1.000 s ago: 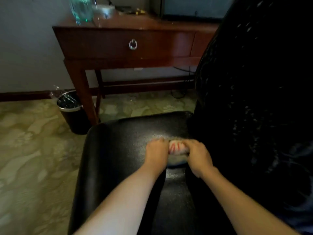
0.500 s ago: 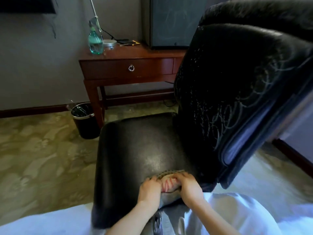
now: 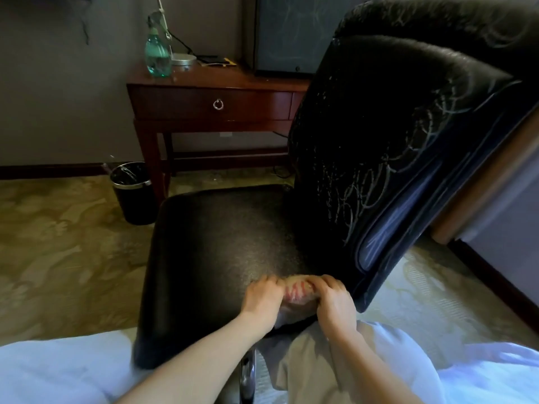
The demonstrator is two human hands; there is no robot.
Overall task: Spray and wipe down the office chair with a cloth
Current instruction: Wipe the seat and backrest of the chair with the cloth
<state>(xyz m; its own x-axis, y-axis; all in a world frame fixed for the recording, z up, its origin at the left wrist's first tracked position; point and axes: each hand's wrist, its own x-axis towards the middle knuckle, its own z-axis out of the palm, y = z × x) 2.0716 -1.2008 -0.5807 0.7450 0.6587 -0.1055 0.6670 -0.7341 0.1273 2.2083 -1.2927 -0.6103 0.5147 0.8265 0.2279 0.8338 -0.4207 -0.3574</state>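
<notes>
A black leather office chair (image 3: 221, 243) fills the middle, its seat towards me and its tall backrest (image 3: 393, 126) streaked with whitish smears on the right. A small cloth with red stripes (image 3: 296, 293) lies bunched on the seat's near right edge. My left hand (image 3: 262, 301) grips its left side and my right hand (image 3: 335, 304) grips its right side, both pressing it onto the seat. A green spray bottle (image 3: 157, 51) stands on the wooden desk (image 3: 210, 80) behind the chair.
A black waste bin (image 3: 132, 193) stands on the patterned carpet left of the desk leg. A dark screen (image 3: 288, 33) sits on the desk. White bedding (image 3: 58, 371) covers the near foreground. A wooden-edged panel (image 3: 495, 176) lies to the right.
The view pulled back and up from the seat, so the backrest and bedding came into sight. Both hands with the cloth slid from the seat's middle to its near right edge.
</notes>
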